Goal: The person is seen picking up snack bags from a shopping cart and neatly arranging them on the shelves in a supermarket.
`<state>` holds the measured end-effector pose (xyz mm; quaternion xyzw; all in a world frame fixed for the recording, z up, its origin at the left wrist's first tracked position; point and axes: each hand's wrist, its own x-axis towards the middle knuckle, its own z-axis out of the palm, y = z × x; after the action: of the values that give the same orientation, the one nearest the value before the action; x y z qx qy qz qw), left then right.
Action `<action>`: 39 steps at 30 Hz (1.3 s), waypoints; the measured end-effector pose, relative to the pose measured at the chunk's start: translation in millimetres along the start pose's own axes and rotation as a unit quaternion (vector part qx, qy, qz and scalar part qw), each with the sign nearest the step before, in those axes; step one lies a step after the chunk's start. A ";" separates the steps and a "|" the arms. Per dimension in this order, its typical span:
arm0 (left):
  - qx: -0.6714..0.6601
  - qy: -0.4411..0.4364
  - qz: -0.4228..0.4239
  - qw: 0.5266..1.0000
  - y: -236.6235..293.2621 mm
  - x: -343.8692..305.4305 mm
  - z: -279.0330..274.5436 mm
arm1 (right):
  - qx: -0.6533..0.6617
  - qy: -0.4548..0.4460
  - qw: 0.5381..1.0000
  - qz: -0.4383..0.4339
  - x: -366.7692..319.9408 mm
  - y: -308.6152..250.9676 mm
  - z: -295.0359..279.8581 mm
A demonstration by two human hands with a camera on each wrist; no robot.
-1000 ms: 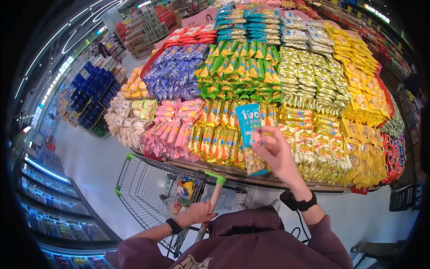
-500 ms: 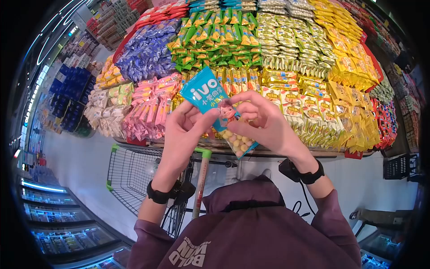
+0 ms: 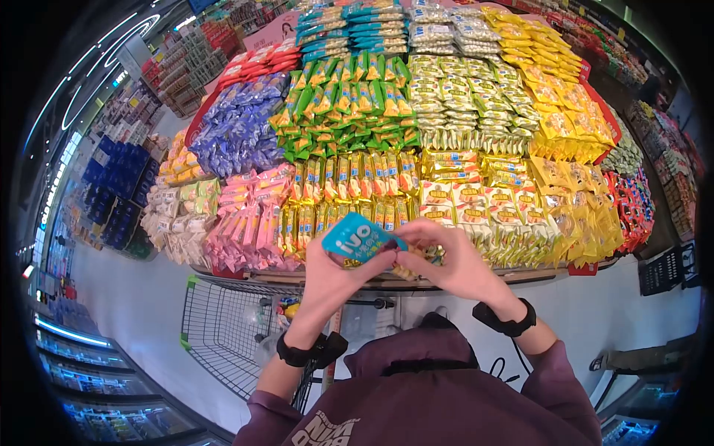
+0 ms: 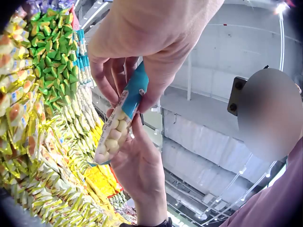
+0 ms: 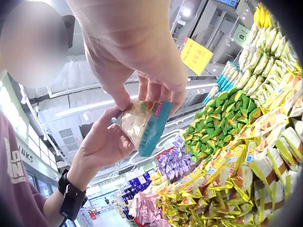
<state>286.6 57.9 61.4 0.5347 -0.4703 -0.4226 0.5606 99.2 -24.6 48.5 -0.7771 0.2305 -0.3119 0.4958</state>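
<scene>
Currently, the left hand [image 3: 327,275] pinches the teal end of a snack packet [image 3: 353,236], while the right hand [image 3: 455,264] pinches farther along, near its clear window of pale balls. It is held up near the middle of the display's [image 3: 539,275] front edge; a cart [image 3: 223,327] stands by the front left corner.
</scene>
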 end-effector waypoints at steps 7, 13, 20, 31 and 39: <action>-0.037 0.014 -0.014 0.999 -43.3 3.5 22.2 | 0.001 0.026 1.000 0.013 -17.1 32.2 -4.8; -0.056 0.005 -0.067 0.996 -47.1 17.9 49.6 | 0.090 -0.021 0.991 0.095 -26.4 48.4 -30.9; -0.070 0.113 -0.093 0.987 -37.3 41.4 80.8 | 0.065 0.004 0.998 0.011 -13.4 56.6 -58.0; -0.163 0.221 -0.058 0.960 -61.6 67.3 118.1 | -0.242 0.077 0.958 -0.133 -11.2 68.2 -116.8; -0.196 0.154 -0.032 0.968 -40.9 92.5 148.5 | -0.270 0.161 0.935 -0.166 -20.3 62.1 -156.5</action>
<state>160.9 -65.3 25.5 0.4877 -0.2685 -0.4366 0.7067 -29.6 -134.1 35.7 -0.8483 0.2503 -0.4365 0.1651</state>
